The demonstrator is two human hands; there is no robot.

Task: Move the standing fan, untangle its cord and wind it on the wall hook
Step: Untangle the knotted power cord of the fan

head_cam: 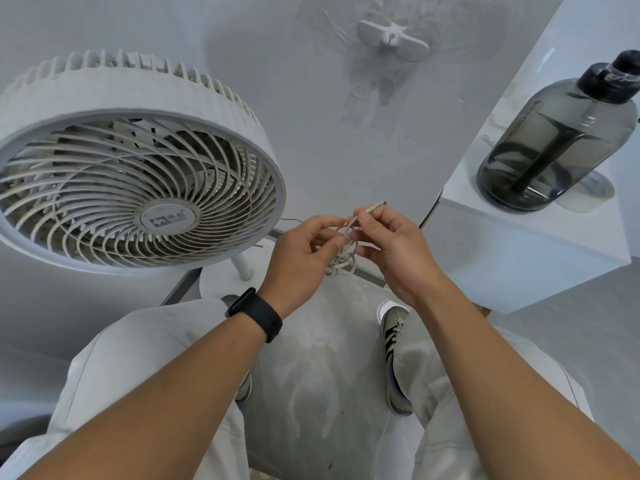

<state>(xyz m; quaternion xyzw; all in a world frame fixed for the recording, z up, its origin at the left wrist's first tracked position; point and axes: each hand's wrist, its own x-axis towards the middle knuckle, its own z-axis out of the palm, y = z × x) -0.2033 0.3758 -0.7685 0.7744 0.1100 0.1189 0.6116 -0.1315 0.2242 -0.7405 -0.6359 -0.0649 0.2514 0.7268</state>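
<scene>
A white standing fan (128, 178) fills the left side, its grille tilted up toward me, its pole and round base (221, 282) below. A tangled bundle of whitish cord (343, 258) hangs between my hands in front of the wall. My left hand (304, 254) holds the bundle from the left, fingers curled around the loops. My right hand (391, 247) pinches a strand whose plug end (375, 206) sticks up above the fingers. A white wall hook (393, 38) is fixed high on the wall, bare.
A white cabinet (533, 244) stands at the right, carrying a large dark translucent water bottle (557, 140) with a black cap. My legs and shoes (394, 337) are on the dusty floor below. A thin wire (291, 220) runs behind the fan.
</scene>
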